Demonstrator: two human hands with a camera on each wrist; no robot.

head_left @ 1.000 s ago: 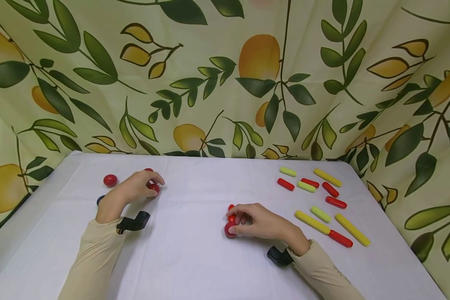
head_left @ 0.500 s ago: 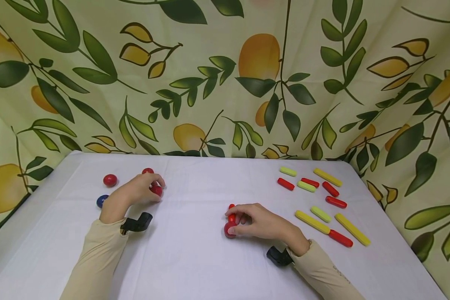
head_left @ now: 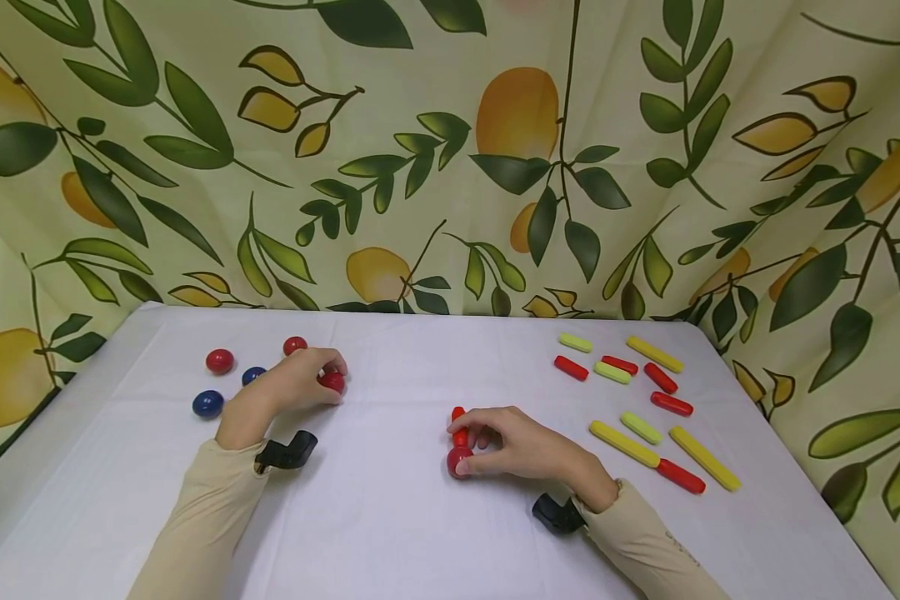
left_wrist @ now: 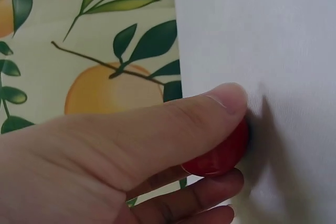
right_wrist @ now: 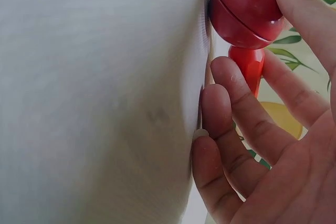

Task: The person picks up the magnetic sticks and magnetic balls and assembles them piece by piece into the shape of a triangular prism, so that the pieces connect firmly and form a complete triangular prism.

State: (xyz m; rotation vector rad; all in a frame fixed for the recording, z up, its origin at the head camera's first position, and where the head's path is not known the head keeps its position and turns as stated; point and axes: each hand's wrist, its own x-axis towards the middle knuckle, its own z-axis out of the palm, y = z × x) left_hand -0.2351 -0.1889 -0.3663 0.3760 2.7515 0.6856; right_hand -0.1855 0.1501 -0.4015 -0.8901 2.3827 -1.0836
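Observation:
My left hand (head_left: 285, 392) pinches a glossy red ball (head_left: 332, 382) between thumb and fingers, over the left half of the white table. In the left wrist view the thumb lies across this red ball (left_wrist: 223, 153), fingertips beneath it. At the table's middle, my right hand (head_left: 521, 446) grips another red ball (head_left: 457, 460) with a short red stick (head_left: 460, 435) at its far side, end against the ball. The right wrist view shows a groove around that ball (right_wrist: 244, 14), the thumb on it, and the index finger behind the red stick (right_wrist: 251, 69).
Two red balls (head_left: 220, 361) and two blue balls (head_left: 208, 404) lie at the table's left. Several red, yellow (head_left: 703, 458) and light green (head_left: 641, 427) sticks are scattered at the right. A leaf-and-fruit curtain (head_left: 420, 167) hangs behind the table (head_left: 390, 533).
My left hand has slid right with its red ball, uncovering a red ball and the two blue balls behind it. The right hand stays nearly still.

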